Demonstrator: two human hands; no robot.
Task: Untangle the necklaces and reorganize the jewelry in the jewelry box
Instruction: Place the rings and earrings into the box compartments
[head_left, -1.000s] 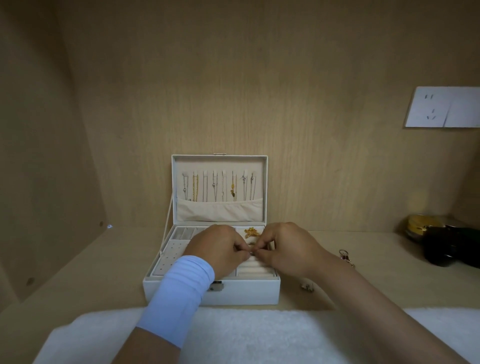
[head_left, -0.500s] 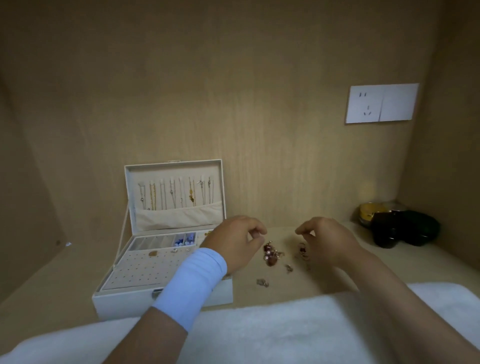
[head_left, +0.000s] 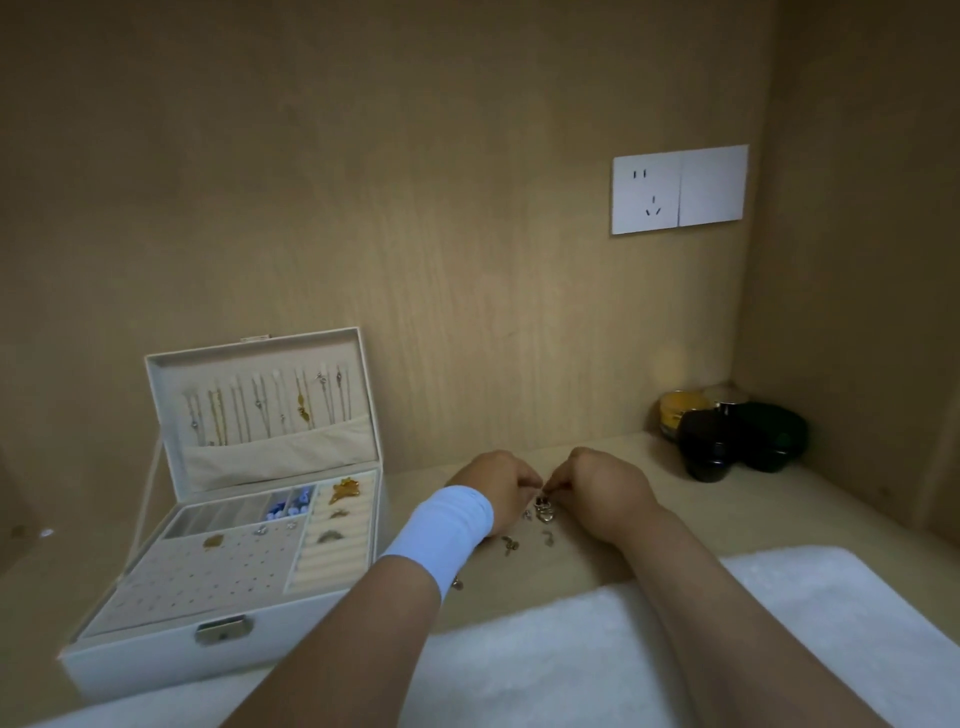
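Lying crosswise, the jewelry box (head_left: 145, 667) points its clasp (head_left: 223, 630) nearward.

A wide white band (head_left: 441, 535) of smooth cloth is worn around the wrist just behind the left hand (head_left: 496, 486). Its edges are plain, and a faint blue cast is seen on its shaded side. Behind it the left forearm (head_left: 332, 639) is left bare, as is the right forearm (head_left: 727, 623) behind the right hand (head_left: 605, 488).

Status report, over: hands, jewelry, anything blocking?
Left hand and right hand curled, meeting over loose jewelry on the shelf; grip unclear. Jewelry box open, to their left. Nothing between hands and box.
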